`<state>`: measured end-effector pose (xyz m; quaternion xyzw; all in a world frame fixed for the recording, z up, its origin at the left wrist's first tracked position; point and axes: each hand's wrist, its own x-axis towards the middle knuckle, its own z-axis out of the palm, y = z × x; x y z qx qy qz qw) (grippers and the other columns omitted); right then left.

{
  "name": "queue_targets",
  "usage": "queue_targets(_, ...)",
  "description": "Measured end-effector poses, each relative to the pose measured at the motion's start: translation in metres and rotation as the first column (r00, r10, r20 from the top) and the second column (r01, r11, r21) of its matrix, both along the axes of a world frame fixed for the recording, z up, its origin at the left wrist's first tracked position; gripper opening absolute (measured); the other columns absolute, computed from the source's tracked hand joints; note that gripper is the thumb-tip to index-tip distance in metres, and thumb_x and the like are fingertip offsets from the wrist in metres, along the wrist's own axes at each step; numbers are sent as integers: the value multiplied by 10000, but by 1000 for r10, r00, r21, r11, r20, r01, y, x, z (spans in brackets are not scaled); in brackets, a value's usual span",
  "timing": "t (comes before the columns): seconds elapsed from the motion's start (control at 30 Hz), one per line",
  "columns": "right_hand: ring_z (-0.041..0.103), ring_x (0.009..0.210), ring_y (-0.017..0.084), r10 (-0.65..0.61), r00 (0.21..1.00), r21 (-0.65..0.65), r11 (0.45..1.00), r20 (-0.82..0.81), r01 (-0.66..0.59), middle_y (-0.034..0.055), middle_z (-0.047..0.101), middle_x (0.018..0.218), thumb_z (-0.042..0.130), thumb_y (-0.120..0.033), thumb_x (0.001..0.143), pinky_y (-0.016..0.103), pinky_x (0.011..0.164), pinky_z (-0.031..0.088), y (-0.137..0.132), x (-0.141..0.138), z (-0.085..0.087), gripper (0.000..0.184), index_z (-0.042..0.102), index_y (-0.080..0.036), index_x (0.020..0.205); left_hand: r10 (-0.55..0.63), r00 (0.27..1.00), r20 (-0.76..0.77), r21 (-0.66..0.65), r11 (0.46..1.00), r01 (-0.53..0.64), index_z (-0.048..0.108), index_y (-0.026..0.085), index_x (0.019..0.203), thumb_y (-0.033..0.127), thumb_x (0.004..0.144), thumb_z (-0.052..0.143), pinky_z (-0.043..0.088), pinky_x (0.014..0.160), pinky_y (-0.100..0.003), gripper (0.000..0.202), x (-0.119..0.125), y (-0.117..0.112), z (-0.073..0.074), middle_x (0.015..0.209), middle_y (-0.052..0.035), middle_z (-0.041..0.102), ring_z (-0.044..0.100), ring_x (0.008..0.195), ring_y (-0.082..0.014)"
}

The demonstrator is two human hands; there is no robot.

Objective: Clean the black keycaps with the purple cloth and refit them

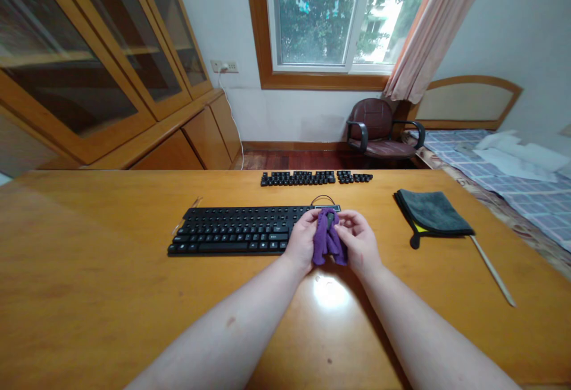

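Both hands hold a purple cloth (322, 244) in front of my body, above the right end of a black keyboard (232, 232). My left hand (303, 240) is closed on the cloth's left side. Closed on its right side is my right hand (359, 241). A small dark piece, likely a keycap (330, 219), shows in the cloth's fold between my fingers. The keyboard's upper rows have their keycaps off, while the lower rows still carry keys. My hands and the cloth hide its right end.
Loose black keycaps (298, 178) stand in rows along the desk's far edge. Folded grey cloths (435, 213) lie to the right, beside a thin pale stick (494, 271). The wooden desk (111, 295) spreads around. Beyond it are a chair (377, 128) and a bed (504, 170).
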<state>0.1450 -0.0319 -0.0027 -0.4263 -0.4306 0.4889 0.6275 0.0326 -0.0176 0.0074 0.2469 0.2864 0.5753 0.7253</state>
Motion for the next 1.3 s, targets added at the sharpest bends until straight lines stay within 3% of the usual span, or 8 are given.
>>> queue_targets(0.1, 563, 599, 127, 37, 995, 25, 999, 88, -39, 25, 662, 859, 734, -317, 630, 286, 594, 485, 2, 2, 0, 373, 635, -220, 977, 65, 997, -36, -16, 998, -66, 607, 159, 740, 252, 576, 764, 466, 658, -237, 246, 0, 1, 0, 706, 11, 663, 601, 629, -110)
queue_targets(0.27, 605, 942, 211, 3, 973, 164, 986, 233, -42, 52, 637, 1047, 753, -262, 633, 360, 827, 485, 2, 3, -1, 415, 661, -262, 1037, 87, 981, -175, -10, 996, -90, 662, 141, 690, 282, 569, 771, 469, 634, -255, 215, -2, 2, -4, 654, -13, 672, 595, 594, -124)
queue_targets(0.43, 618, 862, 192, -145, 952, 184, 978, 271, 97, 50, 653, 990, 738, -255, 655, 353, 778, 503, 1, 4, -3, 374, 669, -261, 1022, 62, 953, -296, 138, 990, -21, 723, 152, 795, 299, 654, 724, 482, 722, -277, 204, -5, 3, -8, 800, -56, 719, 634, 730, -165)
queue_targets(0.7, 636, 832, 206, -203, 960, 178, 969, 192, 169, 57, 687, 845, 725, -280, 657, 385, 816, 502, 6, 10, -1, 147, 697, -202, 777, -104, 966, -237, 176, 973, 148, 702, 168, 992, 233, 677, 710, 439, 923, -327, 321, -4, -1, -2, 1026, -85, 696, 615, 986, -214)
queue_targets(0.93, 646, 835, 210, -178, 967, 113, 981, 183, 159, 61, 705, 847, 683, -302, 707, 405, 854, 492, 6, 9, -1, 105, 717, -209, 739, 84, 930, -359, 152, 988, -30, 729, 158, 764, 203, 620, 734, 476, 815, -308, 151, -6, 2, -9, 819, -58, 715, 633, 787, -179)
queue_targets(1.07, 639, 916, 228, -102, 965, 117, 990, 242, 76, 66, 703, 956, 700, -292, 688, 426, 898, 475, 7, 8, -4, 235, 718, -223, 912, 175, 894, -413, 190, 976, -103, 720, 159, 699, 209, 633, 720, 476, 757, -293, 83, -8, 2, -9, 732, -42, 696, 613, 726, -172)
queue_targets(1.17, 626, 962, 232, -111, 950, 162, 985, 292, 65, 62, 691, 1021, 716, -279, 674, 423, 908, 470, 6, 10, -4, 337, 697, -250, 1010, 117, 895, -430, 238, 971, -13, 735, 173, 799, 216, 675, 692, 455, 846, -303, 138, -8, 0, -3, 869, -58, 704, 614, 842, -191)
queue_targets(1.3, 641, 879, 215, -216, 932, 216, 964, 290, 156, 53, 708, 924, 727, -257, 663, 404, 860, 493, 3, 12, -1, 255, 727, -261, 918, 13, 895, -447, 267, 956, 119, 731, 185, 889, 214, 711, 659, 429, 904, -308, 194, -7, 0, 3, 977, -66, 691, 598, 941, -202)
